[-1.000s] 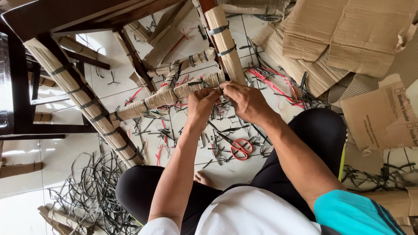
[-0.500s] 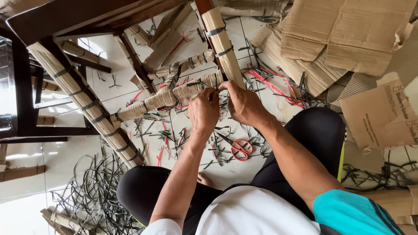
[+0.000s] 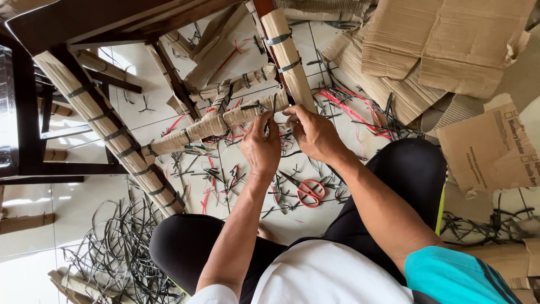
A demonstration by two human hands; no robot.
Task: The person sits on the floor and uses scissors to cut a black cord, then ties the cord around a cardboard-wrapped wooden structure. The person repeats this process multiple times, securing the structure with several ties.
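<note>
1. Head view looks down past the person's knees at a tiled floor [image 3: 84, 208] strewn with packing scraps, with dark wooden furniture standing over it.
2. The left hand [image 3: 262, 147] and the right hand [image 3: 315, 134] meet at the right end of a cardboard-wrapped rail [image 3: 216, 125] — a horizontal bar that runs left to right between two wrapped legs.
3. The left hand's grip is pinched shut: thumb and fingertips close on the edge of the cardboard wrapping at that end of the rail.
4. The right hand's grip is also nearly closed, its fingertips curled in on the same spot, just beside the left thumb; what exactly sits between its fingers is too small to tell.
5. The rail sits far of the hands, its right end touching a wrapped upright leg [image 3: 288, 56] that rises toward the far edge, bound with dark straps.
6. Another wrapped leg [image 3: 107, 130] slants down the left side, banded with several straps, and the rail's left end meets it.
7. Red-handled scissors [image 3: 306, 190] lie on the floor near the hands, between the two forearms.
8. Cut black straps [image 3: 121, 253] pile in a tangle at the near left — loose red ones [image 3: 351, 110] lie to the right of the hands.
9. Torn cardboard sheets [image 3: 444, 45] cover the far right.
</note>
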